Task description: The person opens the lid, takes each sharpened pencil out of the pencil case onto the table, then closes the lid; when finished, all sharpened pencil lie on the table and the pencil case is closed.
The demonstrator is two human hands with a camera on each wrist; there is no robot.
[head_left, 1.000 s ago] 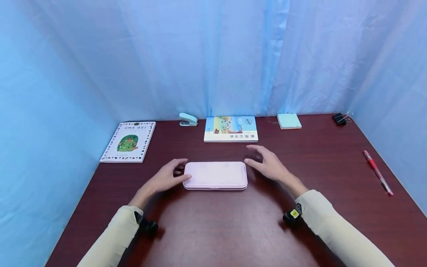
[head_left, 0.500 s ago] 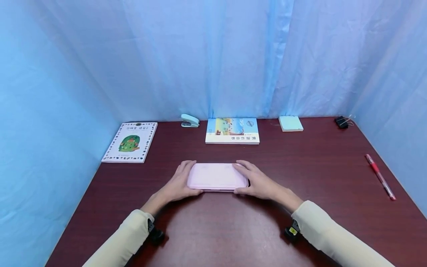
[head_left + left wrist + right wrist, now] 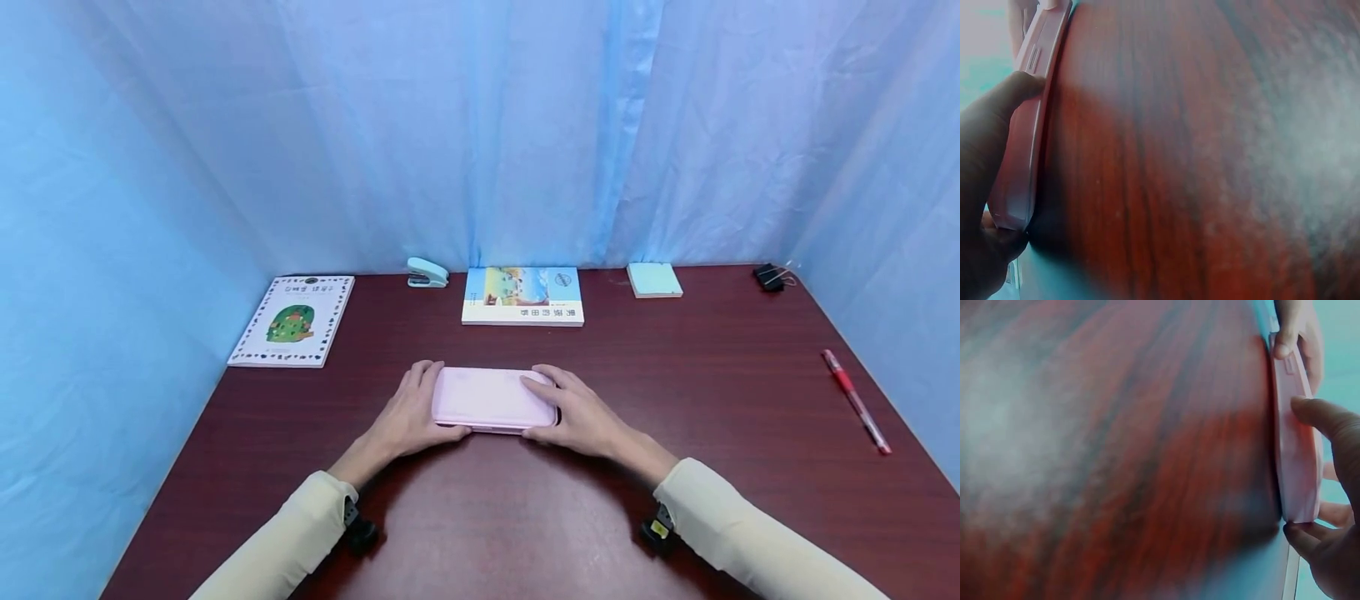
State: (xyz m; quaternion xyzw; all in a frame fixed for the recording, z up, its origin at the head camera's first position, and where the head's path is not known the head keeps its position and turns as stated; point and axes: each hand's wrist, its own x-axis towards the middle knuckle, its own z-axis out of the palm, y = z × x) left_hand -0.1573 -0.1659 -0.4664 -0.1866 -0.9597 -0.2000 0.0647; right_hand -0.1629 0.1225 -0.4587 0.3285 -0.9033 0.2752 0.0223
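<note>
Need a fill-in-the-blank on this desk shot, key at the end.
1. The left hand and right hand grip opposite ends of the flat rounded-rectangle case, coloured ____.
2. The slim red-and-clear pen lies near the ____ edge of the dark red wood-grained table.
3. The blue-and-white rectangular book lies ____ the mint-green stapler and square mint-green pad.
Missing: pink; right; between.

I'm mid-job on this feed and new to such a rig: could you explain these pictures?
No machine here: a person works bare-handed. The wide view comes from a head-worn camera looking forward and down; the two close views come from wrist cameras. On the brown table lie a white book with a green picture, mint stapler, blue-and-white book, mint notepad, black binder clip and red pen. The left hand grips one end of a pink pencil case, the right hand the other.
</note>
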